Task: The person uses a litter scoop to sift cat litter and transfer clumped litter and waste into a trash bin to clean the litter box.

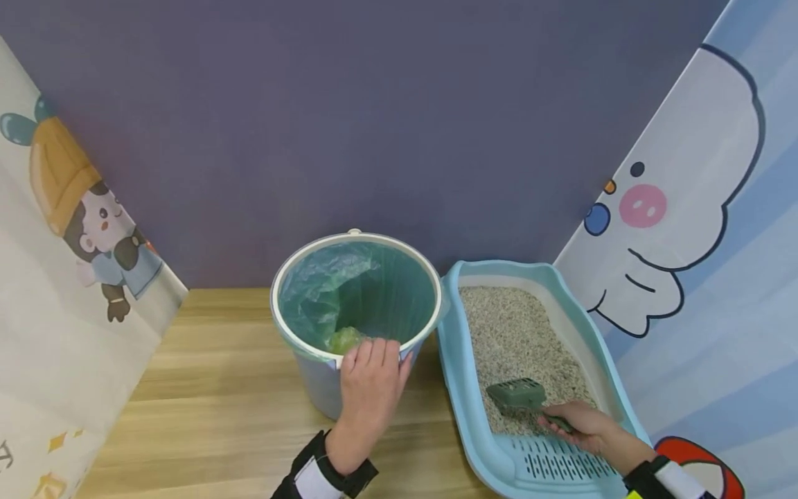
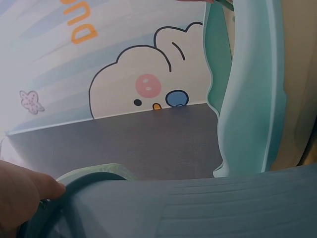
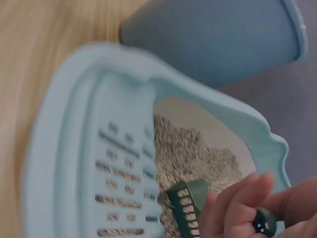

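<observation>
My left hand [image 1: 369, 391] grips the near rim of a blue-grey trash bin [image 1: 321, 384], its fingers hooked over the edge. A thin green plastic bag lines the bin, and a yellow-green crumpled item [image 1: 345, 340] lies inside near that hand. In my right hand [image 1: 586, 424] is the handle of a dark green litter scoop [image 1: 517, 394]. The scoop's slotted head is over the litter [image 1: 520, 329] in a light blue litter box [image 1: 456, 395]. From the right wrist, the scoop [image 3: 185, 208] appears beside the box's slotted step; whether it touches the litter I cannot tell.
The bin and litter box stand side by side on a wood-grain surface [image 1: 206, 388]. A dark grey-purple wall [image 1: 374, 118] rises behind them. Printed cartoon panels [image 1: 679, 138] flank the space on left and right.
</observation>
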The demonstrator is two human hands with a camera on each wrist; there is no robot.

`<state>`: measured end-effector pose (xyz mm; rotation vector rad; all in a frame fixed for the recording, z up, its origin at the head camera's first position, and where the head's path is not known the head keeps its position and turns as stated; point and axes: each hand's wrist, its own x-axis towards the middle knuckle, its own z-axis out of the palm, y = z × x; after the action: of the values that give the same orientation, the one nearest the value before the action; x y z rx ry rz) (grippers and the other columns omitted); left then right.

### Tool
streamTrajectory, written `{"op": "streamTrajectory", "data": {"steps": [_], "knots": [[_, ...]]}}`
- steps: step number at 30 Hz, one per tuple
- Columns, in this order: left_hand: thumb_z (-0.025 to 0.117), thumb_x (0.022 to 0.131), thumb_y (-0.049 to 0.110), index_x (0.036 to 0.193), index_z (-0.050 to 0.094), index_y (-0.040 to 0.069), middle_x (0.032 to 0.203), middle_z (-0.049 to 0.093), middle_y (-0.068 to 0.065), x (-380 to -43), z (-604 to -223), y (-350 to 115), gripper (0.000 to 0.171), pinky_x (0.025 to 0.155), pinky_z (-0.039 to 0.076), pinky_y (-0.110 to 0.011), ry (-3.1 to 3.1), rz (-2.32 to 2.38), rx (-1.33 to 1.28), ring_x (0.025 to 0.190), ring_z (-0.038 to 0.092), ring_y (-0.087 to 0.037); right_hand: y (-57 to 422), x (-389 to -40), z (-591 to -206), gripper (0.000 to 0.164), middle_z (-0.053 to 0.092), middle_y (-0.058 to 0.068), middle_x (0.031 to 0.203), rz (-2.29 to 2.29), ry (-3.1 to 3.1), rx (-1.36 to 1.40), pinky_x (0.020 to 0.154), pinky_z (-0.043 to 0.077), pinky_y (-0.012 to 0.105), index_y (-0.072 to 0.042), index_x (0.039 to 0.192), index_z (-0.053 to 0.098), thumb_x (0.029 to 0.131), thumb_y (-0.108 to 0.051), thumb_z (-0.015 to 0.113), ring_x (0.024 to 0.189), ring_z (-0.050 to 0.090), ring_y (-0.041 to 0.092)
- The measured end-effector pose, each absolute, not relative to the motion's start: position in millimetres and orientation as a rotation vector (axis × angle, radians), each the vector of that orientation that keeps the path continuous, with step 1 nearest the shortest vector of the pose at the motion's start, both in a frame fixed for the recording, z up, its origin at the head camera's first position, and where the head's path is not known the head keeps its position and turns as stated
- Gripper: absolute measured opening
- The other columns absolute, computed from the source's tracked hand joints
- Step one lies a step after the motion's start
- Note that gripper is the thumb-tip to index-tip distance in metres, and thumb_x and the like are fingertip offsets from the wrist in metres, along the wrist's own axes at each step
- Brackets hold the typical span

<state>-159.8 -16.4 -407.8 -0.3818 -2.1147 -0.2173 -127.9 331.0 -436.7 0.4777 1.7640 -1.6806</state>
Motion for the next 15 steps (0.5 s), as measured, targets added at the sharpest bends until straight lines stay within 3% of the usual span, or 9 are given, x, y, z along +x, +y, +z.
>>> {"op": "streamTrajectory", "data": {"steps": [6,15], "knots": [[0.066,0.074,0.038,0.076,0.052,0.011,0.068,0.052,-0.001,-159.8,-410.7,-14.5,0.030,0.065,0.033,-0.030,-2.067,-0.225,-0.381,0.067,0.049,-0.018,324.8,-125.7,-432.0,0.022,0.050,-0.005,0.069,-1.717,1.584,0.513,0.047,0.034,0.008,0.002,0.102,0.042,0.098,-0.009,0.023,0.050,0.039,-0.003],[0.071,0.070,0.038,0.074,0.050,0.011,0.066,0.049,-0.001,-164.0,-409.1,-11.3,0.035,0.064,0.032,-0.030,-2.008,-0.178,-0.354,0.064,0.047,-0.017,316.5,-145.5,-434.7,0.026,0.037,-0.007,0.060,-1.715,1.720,0.569,0.042,0.027,0.008,0.011,0.112,0.028,0.095,-0.005,0.018,0.044,0.026,-0.003]]}}
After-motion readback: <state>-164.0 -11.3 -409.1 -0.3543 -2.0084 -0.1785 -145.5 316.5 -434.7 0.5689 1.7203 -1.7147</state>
